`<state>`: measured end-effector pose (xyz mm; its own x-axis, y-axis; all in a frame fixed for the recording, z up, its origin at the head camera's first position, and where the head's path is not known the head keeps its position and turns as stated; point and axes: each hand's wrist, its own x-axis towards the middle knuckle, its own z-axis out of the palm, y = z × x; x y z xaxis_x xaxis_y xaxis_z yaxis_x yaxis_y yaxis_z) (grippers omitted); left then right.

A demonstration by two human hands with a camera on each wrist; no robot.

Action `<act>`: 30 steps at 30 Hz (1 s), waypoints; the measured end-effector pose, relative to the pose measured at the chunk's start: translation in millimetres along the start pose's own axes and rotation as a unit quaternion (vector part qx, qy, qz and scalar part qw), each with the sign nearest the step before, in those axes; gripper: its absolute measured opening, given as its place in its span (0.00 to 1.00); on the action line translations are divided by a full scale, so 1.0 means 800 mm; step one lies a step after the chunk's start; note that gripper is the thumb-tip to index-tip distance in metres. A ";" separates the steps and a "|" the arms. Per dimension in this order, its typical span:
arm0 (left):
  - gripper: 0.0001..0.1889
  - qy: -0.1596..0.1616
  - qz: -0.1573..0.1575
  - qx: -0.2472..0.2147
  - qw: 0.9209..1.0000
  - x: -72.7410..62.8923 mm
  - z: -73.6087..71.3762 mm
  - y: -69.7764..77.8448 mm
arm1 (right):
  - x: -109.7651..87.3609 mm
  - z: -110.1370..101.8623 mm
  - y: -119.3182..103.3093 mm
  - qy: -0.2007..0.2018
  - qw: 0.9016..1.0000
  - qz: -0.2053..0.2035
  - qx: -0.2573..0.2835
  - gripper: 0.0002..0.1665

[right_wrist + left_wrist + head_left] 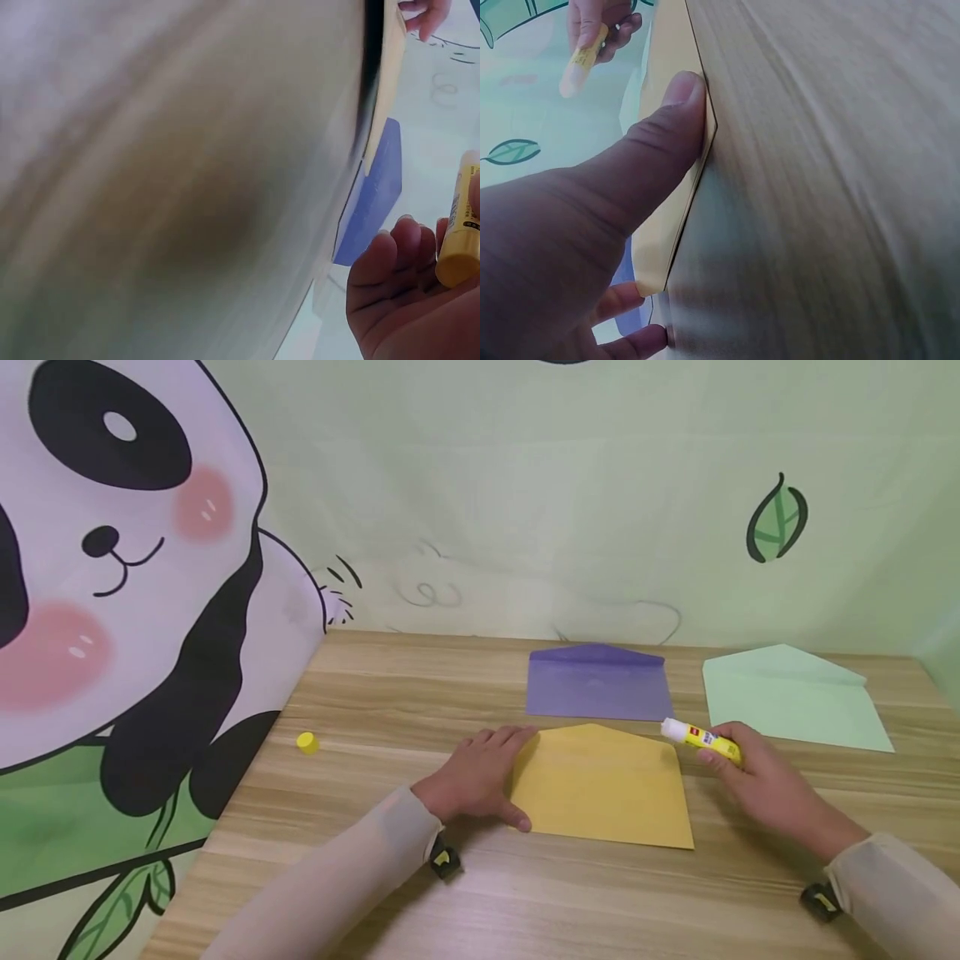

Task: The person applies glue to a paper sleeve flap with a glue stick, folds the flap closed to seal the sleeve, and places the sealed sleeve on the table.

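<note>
Right hand (765, 789) grips gluestick (697, 738) — left (480, 775) touches envelope (611, 789).

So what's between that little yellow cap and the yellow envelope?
In the head view, bare wooden tabletop runs from the cap to the person's left hand, which rests on the envelope's left edge.

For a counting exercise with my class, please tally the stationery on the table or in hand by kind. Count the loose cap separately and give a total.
Envelopes: 3 (yellow envelope, purple envelope, pale green envelope)
Glue stick: 1
Loose yellow cap: 1
Total: 5
</note>
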<state>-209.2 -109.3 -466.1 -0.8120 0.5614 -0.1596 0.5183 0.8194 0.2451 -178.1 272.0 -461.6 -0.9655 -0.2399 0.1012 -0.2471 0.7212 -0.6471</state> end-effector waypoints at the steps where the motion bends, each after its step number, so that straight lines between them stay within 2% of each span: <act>1: 0.71 0.002 0.002 0.000 1.000 0.000 0.000 0.000 | 0.001 -0.001 -0.001 0.003 1.000 -0.001 -0.003 0.22; 11: 0.71 0.024 0.013 0.003 1.000 0.000 0.002 -0.003 | 0.003 -0.006 -0.011 -0.025 1.000 0.016 0.001 0.21; 15: 0.71 0.028 0.018 -0.007 0.999 0.001 0.006 -0.003 | 0.002 -0.005 -0.010 -0.020 1.000 0.012 0.005 0.20; 19: 0.67 0.029 0.037 -0.007 0.999 -0.001 0.010 -0.004 | 0.000 -0.004 -0.008 -0.012 1.000 0.010 0.005 0.19; 23: 0.61 0.018 0.050 0.000 0.999 -0.005 0.009 -0.003 | -0.001 -0.004 -0.008 -0.005 1.000 0.008 0.002 0.18; 30: 0.57 -0.010 0.050 0.009 0.999 -0.010 0.007 -0.001 | -0.001 -0.002 -0.009 0.005 1.000 0.005 0.001 0.17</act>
<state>-201.9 -114.0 -470.4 -0.7510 0.6421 -0.1541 0.6008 0.7612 0.2442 -175.9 268.4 -455.7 -0.9686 -0.2263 0.1033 -0.2380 0.7220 -0.6496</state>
